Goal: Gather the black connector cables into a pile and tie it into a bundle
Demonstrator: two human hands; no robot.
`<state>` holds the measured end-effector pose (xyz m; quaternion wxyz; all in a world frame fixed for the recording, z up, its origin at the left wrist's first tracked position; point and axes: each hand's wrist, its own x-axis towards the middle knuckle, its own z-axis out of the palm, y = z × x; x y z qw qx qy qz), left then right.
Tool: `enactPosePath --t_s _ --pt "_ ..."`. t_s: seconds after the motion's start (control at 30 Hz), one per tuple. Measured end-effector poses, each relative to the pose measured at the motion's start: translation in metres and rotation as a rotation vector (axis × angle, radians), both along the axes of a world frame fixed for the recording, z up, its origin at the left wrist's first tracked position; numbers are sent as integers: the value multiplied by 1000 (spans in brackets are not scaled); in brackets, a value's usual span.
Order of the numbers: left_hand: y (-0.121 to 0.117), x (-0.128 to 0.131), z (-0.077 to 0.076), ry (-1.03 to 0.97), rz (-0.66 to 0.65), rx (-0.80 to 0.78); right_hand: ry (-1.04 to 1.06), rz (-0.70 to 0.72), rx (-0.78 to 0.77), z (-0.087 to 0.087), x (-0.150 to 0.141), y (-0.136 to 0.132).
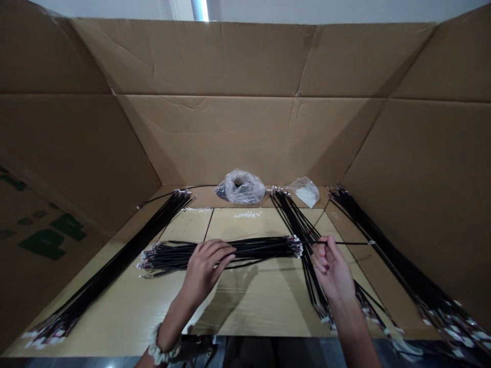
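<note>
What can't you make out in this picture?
Head view: plastic bag contents, hidden by crumpled film.
Head view: white bits in the small bag, too small.
Head view: pinch of the right hand on the single cable, hidden by its fingers.
Head view: right bundle ends, cut off by the lower edge.

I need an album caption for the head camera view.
Left hand rests on a black cable bundle while the right hand pinches a single cable inside an opened cardboard box.

Flat bundle of black cables [230, 250] with white connector ends, plus one cable [356, 243] stretched out singly.
</note>
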<state>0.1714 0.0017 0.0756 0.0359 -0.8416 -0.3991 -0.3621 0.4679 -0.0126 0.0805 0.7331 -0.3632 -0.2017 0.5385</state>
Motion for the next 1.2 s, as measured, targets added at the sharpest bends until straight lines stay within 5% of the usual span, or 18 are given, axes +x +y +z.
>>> enactPosePath --t_s 0.53,0.77,0.93,1.2 --pt "-18 -35 0 -379 101 -306 59 77 -22 -15 5 6" --pt "-15 -98 -4 -531 369 -426 21 89 -48 -10 10 12" --pt "-4 -146 -15 -575 581 -430 -120 27 -77 -22 6 18" --pt "5 -169 -20 -527 684 -481 -269 36 -182 -41 -10 31"
